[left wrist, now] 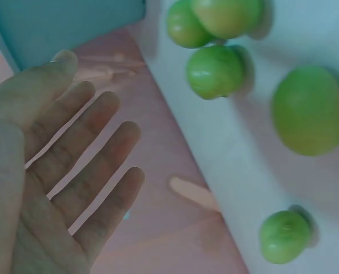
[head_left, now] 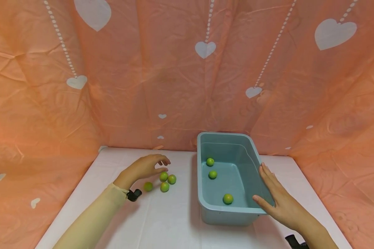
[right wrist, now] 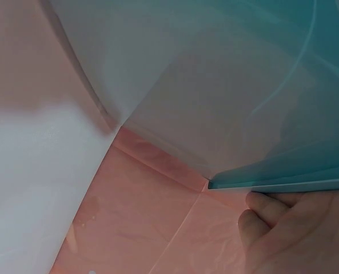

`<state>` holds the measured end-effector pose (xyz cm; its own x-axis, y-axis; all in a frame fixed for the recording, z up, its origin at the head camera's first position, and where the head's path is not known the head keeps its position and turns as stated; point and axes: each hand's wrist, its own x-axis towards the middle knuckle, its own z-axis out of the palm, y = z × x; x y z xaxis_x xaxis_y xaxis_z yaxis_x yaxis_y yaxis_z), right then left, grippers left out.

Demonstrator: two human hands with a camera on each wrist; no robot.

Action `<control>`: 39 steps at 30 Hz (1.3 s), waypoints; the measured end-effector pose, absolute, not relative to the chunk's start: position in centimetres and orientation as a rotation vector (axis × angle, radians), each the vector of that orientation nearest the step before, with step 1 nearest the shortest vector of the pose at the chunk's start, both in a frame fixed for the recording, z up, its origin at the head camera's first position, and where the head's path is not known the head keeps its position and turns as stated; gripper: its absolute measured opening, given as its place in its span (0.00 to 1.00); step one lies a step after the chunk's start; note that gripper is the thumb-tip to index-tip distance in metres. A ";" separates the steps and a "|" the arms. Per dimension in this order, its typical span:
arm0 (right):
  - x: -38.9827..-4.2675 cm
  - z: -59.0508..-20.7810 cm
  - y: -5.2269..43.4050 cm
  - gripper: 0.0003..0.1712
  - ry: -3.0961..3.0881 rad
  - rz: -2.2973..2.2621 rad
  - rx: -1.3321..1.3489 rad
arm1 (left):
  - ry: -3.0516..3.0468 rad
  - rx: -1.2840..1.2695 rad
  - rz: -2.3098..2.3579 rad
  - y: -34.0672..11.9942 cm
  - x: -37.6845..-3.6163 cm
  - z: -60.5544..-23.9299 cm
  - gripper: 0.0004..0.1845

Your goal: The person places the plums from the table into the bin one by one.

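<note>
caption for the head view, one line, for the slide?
Left hand hovers open over four green balls on the white table; right hand rests on the blue tub holding three more.

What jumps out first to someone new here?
The teal plastic tub right of centre on the white table, with three green fruits inside. Four more green fruits lie on the table to its left, just under the left hand, whose fingers are spread and hold nothing. The right hand rests on the tub's right rim. Salmon cloth with white hearts surrounds everything.
</note>
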<state>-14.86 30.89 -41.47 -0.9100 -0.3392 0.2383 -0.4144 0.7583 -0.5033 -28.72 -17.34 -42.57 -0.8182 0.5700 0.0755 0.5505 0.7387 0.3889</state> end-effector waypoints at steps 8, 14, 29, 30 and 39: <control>-14.8 -41.4 31.0 0.55 -2.793 0.840 0.625 | 2.857 0.849 0.616 -18.0 -28.5 -43.9 0.17; -14.8 -41.6 31.0 0.55 -2.802 0.842 0.622 | 2.832 0.782 0.637 -18.2 -28.4 -44.8 0.16; -14.9 -41.4 30.9 0.55 -2.803 0.847 0.621 | 2.800 0.639 0.664 -18.3 -28.5 -46.3 0.15; -14.9 -41.4 30.9 0.55 -2.802 0.842 0.623 | 2.802 0.635 0.662 -18.3 -28.5 -46.3 0.15; -14.8 -41.2 30.8 0.55 -2.794 0.828 0.631 | 2.812 0.645 0.640 -18.3 -29.0 -47.0 0.14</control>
<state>-14.83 30.79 -41.24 -0.8982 -0.3502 0.2658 -0.4385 0.7578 -0.4832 -28.96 -18.28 -47.03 -0.8882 0.4520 -0.0820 0.3719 0.8124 0.4491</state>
